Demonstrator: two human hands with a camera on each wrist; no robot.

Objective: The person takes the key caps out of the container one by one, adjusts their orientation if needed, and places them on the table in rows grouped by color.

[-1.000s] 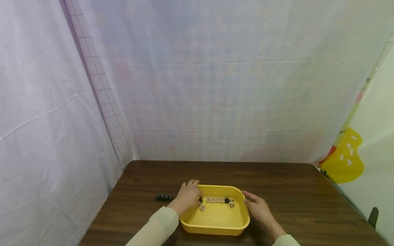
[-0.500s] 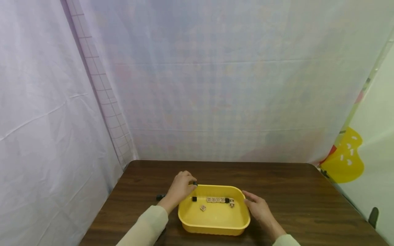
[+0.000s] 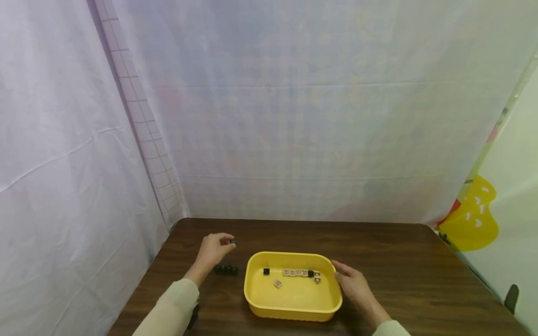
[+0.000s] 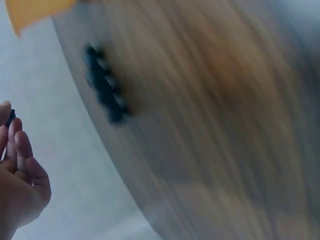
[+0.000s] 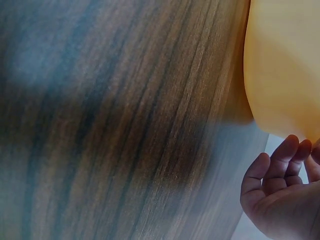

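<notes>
My left hand (image 3: 215, 248) is raised above the brown table (image 3: 378, 261), left of the yellow tray (image 3: 294, 310), and pinches a small black cube (image 3: 233, 241) at its fingertips; the cube (image 4: 11, 117) shows at the edge of the left wrist view. Just below it a short row of black cubes (image 3: 225, 269) lies on the table, blurred in the left wrist view (image 4: 104, 85). Inside the tray sit one black cube (image 3: 266, 271), a row of pale lettered cubes (image 3: 296, 272) and a loose pale cube (image 3: 278, 283). My right hand (image 3: 350, 282) rests against the tray's right rim, fingers relaxed (image 5: 280, 165).
White curtains close in the back and left sides. A yellow and red shape (image 3: 470, 219) shows at the right behind the curtain. A dark object (image 3: 510, 298) stands at the far right edge. The table's left edge is near my left forearm.
My left hand lifted out of the tray with a black cube and moved left and back, over the table. A single black cube now shows in the tray. The right hand has stayed put.
</notes>
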